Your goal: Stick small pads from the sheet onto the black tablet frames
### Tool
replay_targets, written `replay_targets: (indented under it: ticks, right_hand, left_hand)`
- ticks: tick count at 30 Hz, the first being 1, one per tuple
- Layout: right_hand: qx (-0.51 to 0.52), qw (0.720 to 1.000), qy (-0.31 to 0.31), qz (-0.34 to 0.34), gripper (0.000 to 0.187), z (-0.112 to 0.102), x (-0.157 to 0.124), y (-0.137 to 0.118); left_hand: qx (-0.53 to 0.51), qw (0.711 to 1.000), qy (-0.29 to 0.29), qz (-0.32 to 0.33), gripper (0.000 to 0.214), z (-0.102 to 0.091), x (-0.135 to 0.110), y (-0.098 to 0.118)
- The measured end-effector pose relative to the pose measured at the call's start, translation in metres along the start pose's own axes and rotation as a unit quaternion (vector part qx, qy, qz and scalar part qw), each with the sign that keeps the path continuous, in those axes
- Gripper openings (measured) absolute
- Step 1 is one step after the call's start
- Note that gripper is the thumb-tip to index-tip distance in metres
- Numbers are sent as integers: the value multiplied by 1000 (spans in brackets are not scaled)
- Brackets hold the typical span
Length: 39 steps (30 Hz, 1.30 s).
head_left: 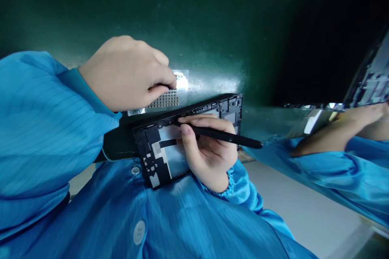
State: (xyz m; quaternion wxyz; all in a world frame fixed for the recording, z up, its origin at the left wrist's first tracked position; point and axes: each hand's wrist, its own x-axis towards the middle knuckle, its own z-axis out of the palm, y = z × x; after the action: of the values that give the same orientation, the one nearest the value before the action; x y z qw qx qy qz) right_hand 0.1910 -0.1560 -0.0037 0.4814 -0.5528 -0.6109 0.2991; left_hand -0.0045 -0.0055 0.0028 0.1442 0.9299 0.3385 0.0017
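Note:
My left hand point(130, 73) is closed, thumb and index finger pinched together, over a clear sheet of small grey square pads point(165, 99). Whatever sits between those fingertips is hidden. My right hand point(211, 145) grips black tweezers point(231, 136) like a pen, their narrow end pointing left toward the rim of an opened tablet point(174, 160). This tablet lies tilted against my blue coat, its inside facing up, with a black frame, a pale panel and a dark flex strip. The right hand rests over its middle and covers part of it.
The green tabletop point(206, 20) reaches away from me. At right, another person's arm point(331, 133) in a blue sleeve point(322, 166) is beside a large dark panel point(322, 48) with exposed parts along its edge. A pale floor point(282, 194) shows at lower right.

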Motion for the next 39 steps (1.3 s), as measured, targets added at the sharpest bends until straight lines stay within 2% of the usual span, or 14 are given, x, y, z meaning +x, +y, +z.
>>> replay_targets:
  ticks: [4,7,10,12,13,18,24,26,27,30,32,33,35,39]
  right_hand:
    - [-51,998,-44,4,29,-14,13,-5]
    - [-56,996,-62,19,21,-31,46,1]
    - [-39,984,-167,39,12,-44,83,17]
    - [-25,970,-237,56,15,-47,98,27]
    - [-17,966,-252,64,18,-47,101,31]
    - [16,966,-230,119,24,-41,99,33]
    - [42,954,-241,174,40,-41,109,28]
    - [42,962,-218,158,36,-45,103,26]
    - [41,972,-182,145,32,-48,96,24]
    - [19,995,3,103,16,-54,64,20]
    - [-3,991,112,78,10,-52,40,20]
    - [-10,987,143,67,10,-49,31,22]
    - [-20,986,159,48,10,-42,18,26]
    - [-28,991,132,20,9,-32,15,34]
  left_hand:
    - [4,1000,-3,-1,49,1,-1,0]
    - [8,1000,-13,4,51,1,0,1]
    - [8,1000,-26,8,55,1,1,0]
    - [4,999,-33,7,57,0,2,0]
    - [0,999,-35,6,58,0,2,0]
    - [-31,999,-42,-13,57,-2,1,1]
    - [-3,1000,-8,8,54,0,2,0]
    - [6,1000,-11,11,56,1,2,0]
    - [6,1000,-12,12,56,1,2,0]
    - [-3,1000,-20,9,57,0,0,0]
    - [-7,1000,-16,6,61,-1,-1,0]
    - [-7,1000,-16,2,65,-1,-1,0]
    - [-8,999,-29,-16,69,-2,-1,0]
    - [-11,997,-67,-41,70,-3,-1,0]
